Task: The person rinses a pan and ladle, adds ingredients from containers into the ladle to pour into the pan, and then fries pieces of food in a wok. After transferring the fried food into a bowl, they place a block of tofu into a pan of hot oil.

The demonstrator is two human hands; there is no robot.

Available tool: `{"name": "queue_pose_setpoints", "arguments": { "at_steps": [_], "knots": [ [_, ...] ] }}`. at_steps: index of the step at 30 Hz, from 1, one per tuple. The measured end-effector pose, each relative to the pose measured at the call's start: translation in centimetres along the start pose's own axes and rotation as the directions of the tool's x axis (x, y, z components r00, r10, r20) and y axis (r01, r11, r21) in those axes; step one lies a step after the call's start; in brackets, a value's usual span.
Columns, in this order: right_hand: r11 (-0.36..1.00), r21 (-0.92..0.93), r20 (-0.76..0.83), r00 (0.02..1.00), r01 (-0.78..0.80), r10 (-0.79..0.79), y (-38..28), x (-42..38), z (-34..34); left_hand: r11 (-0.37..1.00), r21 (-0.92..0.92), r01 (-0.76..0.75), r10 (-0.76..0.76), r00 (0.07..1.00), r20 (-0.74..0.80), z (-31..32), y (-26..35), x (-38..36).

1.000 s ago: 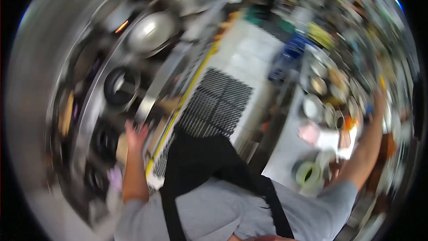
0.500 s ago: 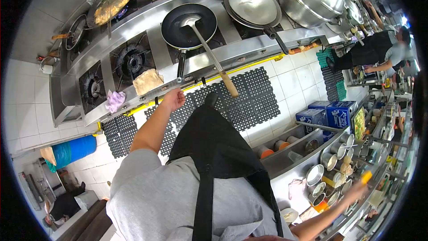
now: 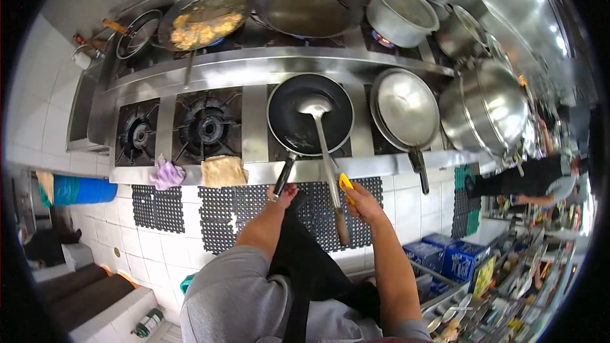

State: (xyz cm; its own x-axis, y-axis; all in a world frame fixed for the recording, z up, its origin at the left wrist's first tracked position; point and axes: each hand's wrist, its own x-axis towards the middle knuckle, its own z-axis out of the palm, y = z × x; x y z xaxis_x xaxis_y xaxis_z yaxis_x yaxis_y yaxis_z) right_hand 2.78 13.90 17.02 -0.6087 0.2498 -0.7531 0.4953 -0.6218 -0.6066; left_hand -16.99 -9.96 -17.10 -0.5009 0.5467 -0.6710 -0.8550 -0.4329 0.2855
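The right hand [image 3: 364, 203] is closed around a small yellow object [image 3: 346, 185], with the object's yellow end sticking out past the fingers. The left hand [image 3: 286, 195] is partly curled at the near end of a frying pan's black handle [image 3: 284, 175]; whether it grips the handle cannot be told.

Beyond both hands, the black frying pan [image 3: 295, 128] sits on the front row of the stove [image 3: 255, 130]. A metal ladle [image 3: 315, 107] rests in it, bowl inside the pan. Its long shaft runs back over the rim and between the two hands, ending in a wooden grip [image 3: 343, 227] just left of the right hand.

To the left of the left hand, a folded beige cloth [image 3: 223, 171] lies on the stove's front edge, and farther left a crumpled purple cloth [image 3: 168, 174] hangs over that edge. Beyond them are two bare burners [image 3: 209, 126].

Beyond and right of the right hand, a silvery pan [image 3: 406, 105] lies on the front row, with a large steel pot [image 3: 486, 107] farther right. Well beyond the left hand, on the back row, a wok [image 3: 218, 3] holds yellow-orange food [image 3: 206, 30].
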Motion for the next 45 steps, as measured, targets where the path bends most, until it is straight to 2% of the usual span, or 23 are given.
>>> {"name": "queue_pose_setpoints", "arguments": {
  "at_steps": [2, 3, 5, 6, 8, 9, 12, 13, 14, 16, 18, 20, 21, 25, 27, 30, 34, 37, 40, 42, 45],
  "knots": [
    [0.998, -0.068, 0.04, 0.999, 0.006, -0.003, -1.4, 2.7, 0.9, 0.995, -0.091, 0.025, -0.035, 0.994, -0.102, 0.3, -1.0, 0.4],
    [0.991, -0.136, 0.007, 1.0, -0.015, 0.016, -2.2, 3.4, 1.5, 0.994, -0.107, 0.01, -0.021, 0.994, -0.106, 1.2, -0.7, 0.2],
    [0.975, -0.219, -0.012, 0.999, -0.047, 0.046, -3.3, 4.7, 1.9, 0.998, -0.068, -0.009, -0.005, 0.978, -0.207, 3.9, 0.5, -2.3],
    [0.972, -0.232, -0.003, 0.999, -0.048, 0.048, -3.5, 5.1, 2.1, 0.997, -0.08, -0.02, 0.003, 0.978, -0.209, 4.7, 0.7, -2.9],
    [0.992, -0.104, -0.013, 0.997, -0.077, 0.076, -3.8, 5.7, 2.3, 0.991, -0.136, -0.009, -0.023, 0.972, -0.233, 5.4, 0.9, -3.6],
    [0.995, -0.057, 0.0, 0.996, -0.088, 0.088, -3.5, 6.2, 2.1, 0.985, -0.165, -0.043, 0.013, 0.984, -0.178, 4.7, 0.5, -3.4],
    [0.992, -0.031, 0.047, 0.991, -0.122, 0.124, -3.8, 6.0, 2.2, 0.988, -0.145, -0.051, 0.037, 0.994, -0.102, 2.8, -0.1, -2.2],
    [0.988, -0.006, 0.05, 0.986, -0.157, 0.157, -4.3, 5.7, 2.7, 0.984, -0.174, -0.023, -0.012, 0.98, -0.197, 3.0, 0.0, -2.4],
    [0.988, -0.012, 0.053, 0.987, -0.152, 0.153, -4.0, 6.2, 2.4, 0.984, -0.177, -0.028, -0.007, 0.981, -0.193, 3.3, 0.2, -2.4],
    [0.955, 0.141, 0.044, 0.966, -0.26, 0.256, -3.9, 6.9, 2.5, 0.989, -0.148, -0.024, -0.008, 0.978, -0.209, 3.5, 0.4, -2.4],
    [0.952, 0.154, 0.102, 0.962, -0.266, 0.252, -4.2, 7.2, 2.4, 0.985, -0.169, -0.015, -0.02, 0.979, -0.204, 3.6, 0.7, -2.9],
    [0.925, 0.236, 0.134, 0.953, -0.298, 0.273, -4.5, 7.4, 2.6, 0.969, -0.227, 0.1, -0.121, 0.989, -0.081, 3.6, 1.4, -3.4],
    [0.925, 0.236, 0.135, 0.953, -0.298, 0.273, -4.7, 7.3, 2.8, 0.968, -0.199, 0.154, -0.162, 0.986, -0.027, 2.2, 1.2, -2.5],
    [0.922, 0.25, 0.088, 0.955, -0.297, 0.284, -5.6, 7.6, 3.7, 0.977, -0.198, 0.08, -0.08, 0.997, 0.007, 2.3, 0.8, -2.2],
    [0.92, 0.26, 0.08, 0.956, -0.295, 0.284, -5.8, 7.9, 3.8, 0.987, -0.133, 0.087, -0.112, 0.975, -0.194, 4.2, 1.9, -3.1],
    [0.931, 0.253, 0.054, 0.964, -0.265, 0.26, -5.7, 8.3, 3.6, 0.973, -0.193, 0.13, -0.177, 0.952, -0.251, 5.3, 2.4, -3.7],
    [0.926, 0.242, 0.047, 0.956, -0.292, 0.289, -5.9, 8.1, 3.7, 0.961, -0.241, 0.138, -0.19, 0.96, -0.207, 5.0, 2.3, -3.9],
    [0.927, 0.244, 0.06, 0.959, -0.285, 0.278, -4.9, 8.4, 3.4, 0.957, -0.228, 0.181, -0.223, 0.959, -0.174, 4.7, 2.4, -4.0],
    [0.935, 0.25, 0.052, 0.968, -0.25, 0.244, -4.0, 8.7, 3.1, 0.972, -0.154, 0.177, -0.207, 0.955, -0.211, 4.5, 2.1, -4.2],
    [0.936, 0.267, 0.039, 0.973, -0.23, 0.228, -3.9, 8.7, 3.1, 0.967, -0.173, 0.184, -0.193, 0.981, -0.035, 4.2, 2.0, -4.3],
    [0.927, 0.287, 0.048, 0.97, -0.241, 0.237, -4.1, 8.5, 3.4, 0.96, -0.216, 0.178, -0.189, 0.982, -0.031, 3.9, 2.4, -4.1]
  ]
}}
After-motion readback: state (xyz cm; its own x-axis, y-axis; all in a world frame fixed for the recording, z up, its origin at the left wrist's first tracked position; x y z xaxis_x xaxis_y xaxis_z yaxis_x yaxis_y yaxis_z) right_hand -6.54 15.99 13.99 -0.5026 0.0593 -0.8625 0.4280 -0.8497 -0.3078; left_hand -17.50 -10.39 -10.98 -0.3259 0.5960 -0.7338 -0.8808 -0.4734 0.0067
